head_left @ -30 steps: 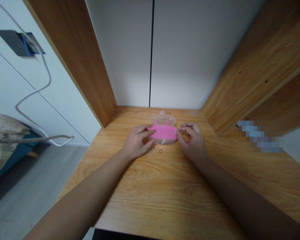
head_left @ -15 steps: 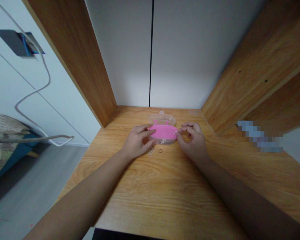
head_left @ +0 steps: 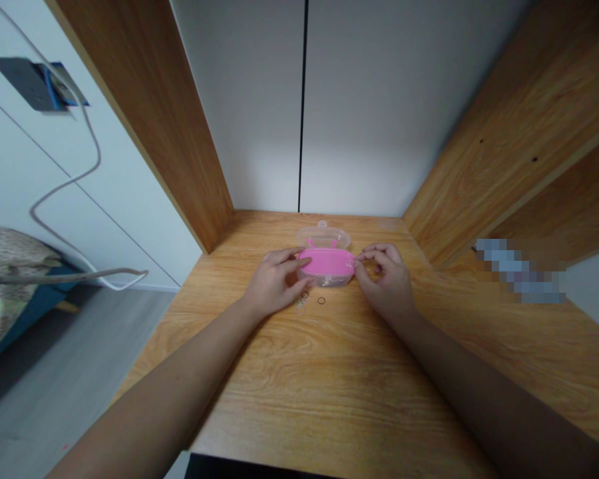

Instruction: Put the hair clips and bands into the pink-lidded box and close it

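A small clear plastic box [head_left: 329, 281] with an oval pink tray or inner lid [head_left: 325, 262] on it stands on the wooden tabletop. Its transparent outer lid [head_left: 324, 235] is tipped back behind it. My left hand [head_left: 277, 279] grips the left end, fingers on the pink piece and thumb at the front edge. At the right end, my right hand [head_left: 387, 279] has thumb and forefinger pinched on a small whitish loop [head_left: 350, 263], like a rubber band, against the pink surface. Several small elastic loops [head_left: 301, 305] and one dark loop [head_left: 321, 301] lie in front.
Wooden panels [head_left: 154, 133] rise on the left and right, with a white cabinet front [head_left: 354, 133] behind. A white cable [head_left: 97, 146] hangs at the left. A blurred-out object [head_left: 519, 273] is on the right. A black edge [head_left: 249, 468] shows at the bottom.
The whitish loop at my right fingertips shows smaller and closer to the tray's right end. My left hand keeps its grip, and the box stays in place.
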`<state>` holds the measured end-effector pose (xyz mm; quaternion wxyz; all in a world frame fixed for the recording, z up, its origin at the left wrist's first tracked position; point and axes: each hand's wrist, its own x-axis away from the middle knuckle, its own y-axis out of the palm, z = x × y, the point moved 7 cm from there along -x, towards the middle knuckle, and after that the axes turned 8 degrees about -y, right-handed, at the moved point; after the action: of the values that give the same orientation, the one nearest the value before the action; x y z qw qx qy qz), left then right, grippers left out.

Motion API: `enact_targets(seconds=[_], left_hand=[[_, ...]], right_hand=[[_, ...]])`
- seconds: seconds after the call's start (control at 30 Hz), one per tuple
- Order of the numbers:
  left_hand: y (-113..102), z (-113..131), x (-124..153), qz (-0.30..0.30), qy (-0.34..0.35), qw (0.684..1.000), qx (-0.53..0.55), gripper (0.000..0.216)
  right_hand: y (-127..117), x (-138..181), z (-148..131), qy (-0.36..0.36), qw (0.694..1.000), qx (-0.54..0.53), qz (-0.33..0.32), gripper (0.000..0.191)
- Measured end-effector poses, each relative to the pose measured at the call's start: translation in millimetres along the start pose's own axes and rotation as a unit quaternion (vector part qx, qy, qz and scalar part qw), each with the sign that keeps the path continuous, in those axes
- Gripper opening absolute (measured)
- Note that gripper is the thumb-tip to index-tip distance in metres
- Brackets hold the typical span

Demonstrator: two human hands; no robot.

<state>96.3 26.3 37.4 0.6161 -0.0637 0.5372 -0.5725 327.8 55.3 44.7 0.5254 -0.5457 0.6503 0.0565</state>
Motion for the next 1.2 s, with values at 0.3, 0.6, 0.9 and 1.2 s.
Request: enact_targets(seconds=[0.3,0.6,0.9,1.2], left_hand=[[0,0,1,0.001,-0.002,1.000,0.000,0.035],[1,0,0,-0.005,0.002,1.000,-0.003,0.035],[1,1,0,-0.006,0.000,1.000,-0.005,0.035],[1,-1,0,-0.011,-0.007,1.000,0.002,0.036]], right_hand=[[3,0,-7,-0.029,0.997,-0.051,-0.040,0.023],[11,3,-2,-0.038,0.994,-0.063,-0.086,0.038],[16,5,-5,-0.058,0.992,-0.024,-0.114,0.044],[19,6,-8,-0.083,0.987,-0.015,-0.134,0.050]])
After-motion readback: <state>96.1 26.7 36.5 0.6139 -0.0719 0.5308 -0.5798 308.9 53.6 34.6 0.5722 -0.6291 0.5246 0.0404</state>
